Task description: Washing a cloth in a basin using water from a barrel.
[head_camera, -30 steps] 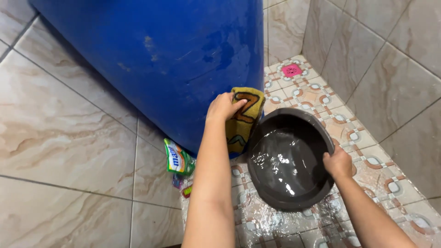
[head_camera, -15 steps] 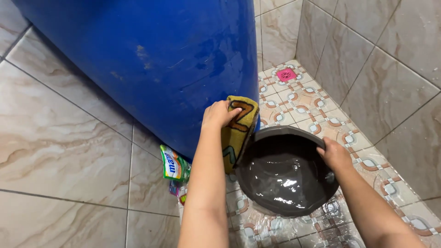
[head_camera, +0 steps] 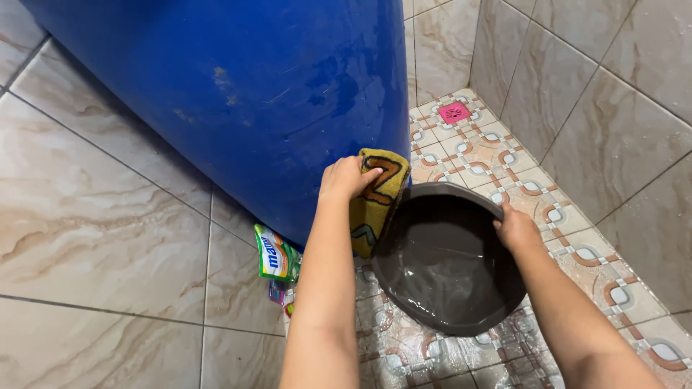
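Observation:
My left hand grips a yellow patterned cloth and presses it against the lower side of a big blue plastic drum. My right hand holds the far rim of a dark grey plastic basin, which is tilted up on its edge on the wet floor. A little water lies in the bottom of the basin. The cloth hangs down between the drum and the basin's left rim.
A green and white sachet packet and small wrappers lie at the foot of the drum. The patterned tile floor has a pink drain cover at the back. Beige tiled walls close in on the right and left.
My right hand slid from the basin's right side to its far rim and tipped the basin steeper. The water has pooled lower. My left hand stays on the cloth at the drum.

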